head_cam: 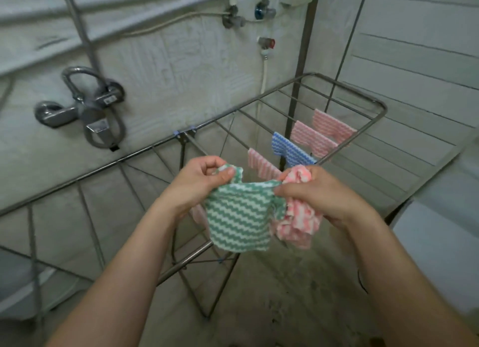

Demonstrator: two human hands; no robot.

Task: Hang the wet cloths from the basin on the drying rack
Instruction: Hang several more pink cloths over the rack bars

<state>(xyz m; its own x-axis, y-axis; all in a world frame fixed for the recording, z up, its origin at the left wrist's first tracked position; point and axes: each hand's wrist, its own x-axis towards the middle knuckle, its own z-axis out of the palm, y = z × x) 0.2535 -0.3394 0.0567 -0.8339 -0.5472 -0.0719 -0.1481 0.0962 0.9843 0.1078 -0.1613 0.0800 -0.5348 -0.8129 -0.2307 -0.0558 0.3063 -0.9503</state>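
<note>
A green and white zigzag cloth (239, 217) hangs between my hands above the metal drying rack (383, 108). My left hand (199, 183) pinches its upper left corner. My right hand (318, 194) pinches the upper right corner and also grips a bunched pink and white cloth (298, 222). On the rack's right wing hang a pink cloth (261, 162), a blue cloth (290, 149) and two more pink cloths (311, 137) (331, 125). The basin is out of sight.
A chrome tap (85, 108) is fixed to the tiled wall at the left, with valves and pipes (261, 12) higher up. A white appliance (440, 243) stands at the right. Bare rack rails (90, 181) stretch to the left; concrete floor lies below.
</note>
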